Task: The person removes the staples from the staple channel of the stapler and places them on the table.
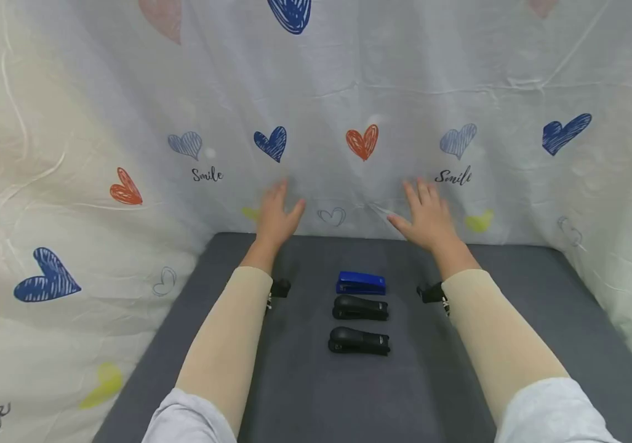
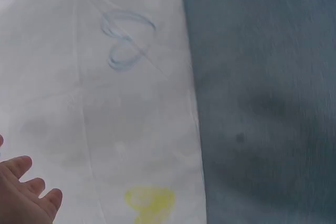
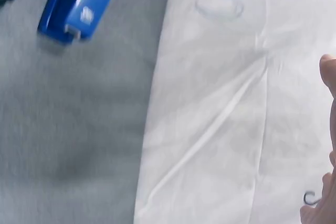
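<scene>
Three staplers lie in a column at the middle of the grey table: a blue stapler [image 1: 361, 283] farthest away, a black stapler [image 1: 360, 307] just nearer, and another black stapler [image 1: 359, 341] closest to me. Beyond them to the left, my left hand [image 1: 278, 216] is held up with fingers spread and nothing in it. My right hand [image 1: 425, 215] mirrors it on the right, fingers extended and likewise holding nothing. In the right wrist view the end of the blue stapler [image 3: 84, 9] shows at the top left, well apart from the fingers.
A white curtain [image 1: 316, 92] printed with hearts and "Smile" hangs behind the grey table [image 1: 327, 400] and along both sides. Dark wrist straps [image 1: 433, 293] sit on both forearms.
</scene>
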Demonstrator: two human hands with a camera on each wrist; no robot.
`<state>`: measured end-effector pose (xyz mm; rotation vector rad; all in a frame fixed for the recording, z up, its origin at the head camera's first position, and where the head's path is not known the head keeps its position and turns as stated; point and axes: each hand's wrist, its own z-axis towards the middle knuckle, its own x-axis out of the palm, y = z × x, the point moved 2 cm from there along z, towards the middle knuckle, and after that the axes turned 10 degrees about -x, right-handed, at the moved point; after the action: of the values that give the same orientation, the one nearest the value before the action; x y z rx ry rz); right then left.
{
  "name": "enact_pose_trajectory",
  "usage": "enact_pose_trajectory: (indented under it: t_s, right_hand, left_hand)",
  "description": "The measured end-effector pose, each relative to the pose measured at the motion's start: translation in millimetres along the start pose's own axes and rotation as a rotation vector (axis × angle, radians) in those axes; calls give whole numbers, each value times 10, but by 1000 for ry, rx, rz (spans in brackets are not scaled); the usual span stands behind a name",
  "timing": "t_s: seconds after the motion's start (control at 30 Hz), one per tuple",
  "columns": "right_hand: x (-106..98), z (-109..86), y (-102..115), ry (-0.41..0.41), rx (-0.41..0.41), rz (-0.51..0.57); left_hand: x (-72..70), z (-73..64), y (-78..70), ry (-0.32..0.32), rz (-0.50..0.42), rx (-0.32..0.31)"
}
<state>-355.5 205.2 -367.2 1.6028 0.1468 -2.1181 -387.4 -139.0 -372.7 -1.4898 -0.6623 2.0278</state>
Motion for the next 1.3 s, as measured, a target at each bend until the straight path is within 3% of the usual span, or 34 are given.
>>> enact_pose_trajectory:
  t_s: [0.17,0.37,0.53,0.7,0.97,1.1,1.3]
  right_hand:
    - [149,-37,147,-74,-73,33]
    - [279,-149,334,-140,-136,168]
    - [355,-311,465,-38,-128,351]
    - [450,-496,540,73,-27,492]
    - [788,-595,713,125,36,538]
    - [910,-587,726,160,54,452]
    - [1062,-569,753,190,10,313]
  left_hand:
    - [88,-148,12,-2,-254,31]
    - [170,-396,40,33,-518,30]
    - [210,-614,63,70,-721,-46]
    - [333,-780,100,129,-871,-117]
    - [549,-1088,282,148,-877,-271]
    - [794,-1114,309,217,-767,-312]
    - [1118,-1197,425,388,-506,-243]
